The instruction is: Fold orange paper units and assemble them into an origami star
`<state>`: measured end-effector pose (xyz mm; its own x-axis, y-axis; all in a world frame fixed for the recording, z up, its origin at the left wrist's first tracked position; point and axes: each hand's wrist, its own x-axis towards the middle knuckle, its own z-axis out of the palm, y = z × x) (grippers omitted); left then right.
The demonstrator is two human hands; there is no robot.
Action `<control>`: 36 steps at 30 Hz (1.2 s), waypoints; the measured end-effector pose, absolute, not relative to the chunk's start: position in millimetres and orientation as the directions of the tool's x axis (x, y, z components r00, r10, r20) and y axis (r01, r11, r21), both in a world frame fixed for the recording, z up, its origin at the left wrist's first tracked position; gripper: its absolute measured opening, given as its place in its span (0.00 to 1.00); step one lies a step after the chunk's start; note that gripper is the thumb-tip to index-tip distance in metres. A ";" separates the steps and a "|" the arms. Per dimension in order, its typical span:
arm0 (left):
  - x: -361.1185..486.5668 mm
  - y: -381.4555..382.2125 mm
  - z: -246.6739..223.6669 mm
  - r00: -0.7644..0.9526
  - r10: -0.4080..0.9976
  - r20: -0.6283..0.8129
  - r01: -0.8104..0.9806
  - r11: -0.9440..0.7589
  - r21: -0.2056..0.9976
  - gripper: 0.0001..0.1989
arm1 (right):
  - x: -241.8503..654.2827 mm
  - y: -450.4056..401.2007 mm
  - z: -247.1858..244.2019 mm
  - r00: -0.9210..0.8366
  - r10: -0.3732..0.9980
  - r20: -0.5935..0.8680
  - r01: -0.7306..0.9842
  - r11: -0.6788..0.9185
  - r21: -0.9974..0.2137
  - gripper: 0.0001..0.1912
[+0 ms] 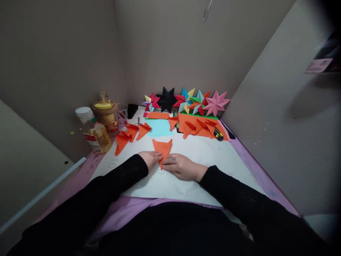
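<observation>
An orange folded paper [163,145] lies on a white sheet [191,190], its lower part between the left hand [150,158] and right hand [183,166]; fingers touch it, whether pinching cannot be told.

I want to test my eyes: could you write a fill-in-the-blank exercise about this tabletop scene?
The left hand and right hand touch a pointed, folded paper piece coloured ____.
Among the folded-paper stars, the rightmost is ____.
The small handled tool beyond the right hand is black and ____.

Missing words: orange; pink; yellow.
</observation>
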<state>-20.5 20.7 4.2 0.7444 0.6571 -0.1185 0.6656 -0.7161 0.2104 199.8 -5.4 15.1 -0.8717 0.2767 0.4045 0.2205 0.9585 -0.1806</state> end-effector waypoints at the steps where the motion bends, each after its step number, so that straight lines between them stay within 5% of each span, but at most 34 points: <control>1: -20.4 20.5 4.9 0.741 0.659 -0.127 0.670 -0.712 0.212 0.31 | 199.4 -5.3 15.1 -0.875 0.278 0.397 0.225 0.958 -0.176 0.15; 9: -23.0 16.7 5.5 0.742 0.667 -0.068 0.666 -0.722 0.188 0.29 | 199.4 -5.9 15.6 -0.879 0.246 0.408 0.211 0.969 -0.129 0.14; 28: -19.5 17.6 13.7 0.731 0.655 -0.194 0.682 -0.714 0.160 0.32 | 194.7 -11.2 18.9 -0.907 0.285 0.310 0.248 0.956 -0.155 0.13; 36: -21.7 19.6 8.6 0.749 0.646 -0.150 0.663 -0.734 0.149 0.31 | 204.7 2.4 11.8 -0.769 0.370 0.521 0.307 0.929 -0.206 0.14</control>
